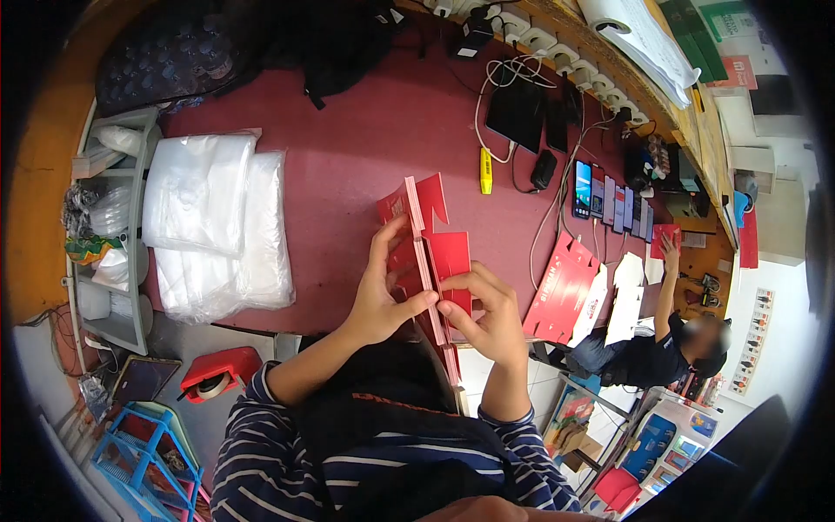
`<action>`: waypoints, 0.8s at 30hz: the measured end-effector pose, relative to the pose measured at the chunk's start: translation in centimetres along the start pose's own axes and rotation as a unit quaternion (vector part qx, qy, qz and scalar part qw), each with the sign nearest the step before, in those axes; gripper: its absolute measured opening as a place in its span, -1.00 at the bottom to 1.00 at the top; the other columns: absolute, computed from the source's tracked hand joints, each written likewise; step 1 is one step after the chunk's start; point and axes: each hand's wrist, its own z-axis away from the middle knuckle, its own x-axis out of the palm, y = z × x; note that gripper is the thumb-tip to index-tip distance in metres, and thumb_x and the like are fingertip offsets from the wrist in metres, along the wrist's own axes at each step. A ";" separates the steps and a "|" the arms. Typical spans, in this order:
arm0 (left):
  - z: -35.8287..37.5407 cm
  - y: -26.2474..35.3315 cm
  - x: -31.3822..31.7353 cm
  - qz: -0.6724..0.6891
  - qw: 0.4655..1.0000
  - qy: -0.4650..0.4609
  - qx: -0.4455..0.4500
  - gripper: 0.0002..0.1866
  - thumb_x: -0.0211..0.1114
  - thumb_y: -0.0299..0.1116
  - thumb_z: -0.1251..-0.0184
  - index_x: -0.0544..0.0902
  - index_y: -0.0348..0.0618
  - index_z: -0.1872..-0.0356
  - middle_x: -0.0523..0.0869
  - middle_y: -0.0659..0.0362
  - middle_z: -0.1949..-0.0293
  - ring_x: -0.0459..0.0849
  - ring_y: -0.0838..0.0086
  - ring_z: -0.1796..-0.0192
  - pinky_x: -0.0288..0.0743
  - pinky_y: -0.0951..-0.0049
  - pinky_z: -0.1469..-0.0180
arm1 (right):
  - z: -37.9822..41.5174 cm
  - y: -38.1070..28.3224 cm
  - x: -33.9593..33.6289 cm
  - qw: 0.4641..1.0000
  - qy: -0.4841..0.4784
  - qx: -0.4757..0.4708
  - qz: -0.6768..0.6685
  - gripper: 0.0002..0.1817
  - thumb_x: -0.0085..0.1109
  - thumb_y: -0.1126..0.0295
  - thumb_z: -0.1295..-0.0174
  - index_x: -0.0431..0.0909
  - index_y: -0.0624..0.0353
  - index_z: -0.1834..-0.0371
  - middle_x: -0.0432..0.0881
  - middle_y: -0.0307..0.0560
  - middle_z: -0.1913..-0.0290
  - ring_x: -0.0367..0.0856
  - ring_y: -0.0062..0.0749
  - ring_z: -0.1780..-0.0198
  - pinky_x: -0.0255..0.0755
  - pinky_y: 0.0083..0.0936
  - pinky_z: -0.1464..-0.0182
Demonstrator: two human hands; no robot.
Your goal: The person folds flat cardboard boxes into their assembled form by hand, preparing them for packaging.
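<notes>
Between my two hands is a stack of red cut cardboard sheets, seen edge-on, with pale edges and notched flaps. My left hand is closed around its left side, thumb pressed near the edges. On the other side my right hand grips the same stack, with its thumb and fingers near a gap between layers. The stack's lower end reaches down towards my lap. A flat red cardboard piece with white print lies on the table to the right, beside white cardboard pieces.
Clear plastic bags lie on the red table, by a grey tray. Phones, cables, a yellow highlighter and a black tablet are opposite. A co-worker at the right holds a red piece.
</notes>
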 end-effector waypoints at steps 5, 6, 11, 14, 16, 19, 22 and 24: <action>0.0 0.1 0.1 0.005 1.000 -0.002 0.005 -0.08 0.37 -0.32 0.10 -0.06 -0.13 -0.25 0.04 0.08 -0.19 0.03 0.25 -0.30 0.14 0.17 -0.22 | 0.3 -0.8 0.2 0.996 0.033 0.077 -0.017 -0.63 0.02 0.56 -0.01 0.35 0.14 0.05 0.45 0.07 0.06 0.56 -0.16 0.30 0.50 -0.43 0.39; 0.0 0.2 0.1 -0.001 1.000 -0.004 0.003 -0.09 0.36 -0.32 0.09 -0.06 -0.13 -0.25 0.04 0.08 -0.19 0.03 0.25 -0.30 0.15 0.17 -0.21 | 0.3 -0.8 0.0 0.998 0.022 0.055 0.010 -0.59 -0.03 0.59 0.00 0.30 0.12 0.01 0.42 0.09 -0.01 0.57 -0.10 0.27 0.50 -0.39 0.38; 0.0 0.2 0.2 0.017 1.000 -0.005 -0.007 -0.11 0.34 -0.36 0.07 -0.05 -0.13 -0.26 0.04 0.09 -0.19 0.03 0.26 -0.30 0.16 0.17 -0.21 | -0.4 -1.6 0.1 0.995 0.024 0.014 0.097 -0.69 -0.04 0.61 0.07 0.40 0.12 0.19 0.40 0.09 -0.04 0.55 0.00 0.27 0.49 -0.34 0.34; 0.1 0.0 0.0 0.015 1.000 -0.007 -0.004 -0.12 0.33 -0.37 0.06 -0.04 -0.12 -0.26 0.04 0.10 -0.19 0.02 0.26 -0.30 0.16 0.17 -0.21 | -0.2 -1.0 0.0 0.992 0.010 -0.006 0.129 -0.80 0.01 0.56 0.06 0.46 0.13 0.32 0.41 0.08 -0.02 0.55 0.00 0.27 0.49 -0.33 0.33; 0.0 -0.1 0.0 0.015 1.000 -0.006 -0.002 -0.13 0.33 -0.38 0.06 -0.04 -0.12 -0.26 0.04 0.10 -0.19 0.02 0.26 -0.30 0.16 0.17 -0.21 | -0.2 -0.8 0.1 0.992 0.012 -0.012 0.122 -0.88 0.05 0.52 0.03 0.47 0.14 0.38 0.42 0.08 -0.01 0.55 -0.02 0.27 0.48 -0.33 0.33; 0.1 0.0 0.1 0.021 1.000 -0.005 -0.007 -0.13 0.32 -0.37 0.05 -0.04 -0.12 -0.26 0.03 0.11 -0.20 0.01 0.26 -0.31 0.15 0.17 -0.22 | -0.3 -0.8 0.1 0.991 0.008 -0.015 0.132 -0.88 0.15 0.39 0.00 0.47 0.15 0.41 0.43 0.08 0.01 0.55 -0.03 0.27 0.48 -0.35 0.32; 0.1 -0.1 0.0 0.018 1.000 -0.007 -0.007 -0.13 0.32 -0.36 0.04 -0.05 -0.13 -0.26 0.03 0.10 -0.21 0.00 0.26 -0.32 0.14 0.17 -0.22 | -0.3 -0.8 0.0 0.997 -0.004 0.015 0.079 -0.82 0.20 0.31 0.01 0.47 0.14 0.41 0.43 0.08 0.03 0.55 -0.03 0.27 0.47 -0.36 0.30; 0.1 -0.1 0.0 0.019 1.000 -0.009 -0.007 -0.13 0.32 -0.35 0.04 -0.05 -0.13 -0.26 0.03 0.10 -0.21 0.00 0.26 -0.32 0.14 0.17 -0.22 | -0.4 -0.8 0.0 0.997 -0.004 0.000 0.081 -0.83 0.21 0.34 0.02 0.47 0.15 0.42 0.44 0.09 0.04 0.55 -0.05 0.27 0.46 -0.36 0.29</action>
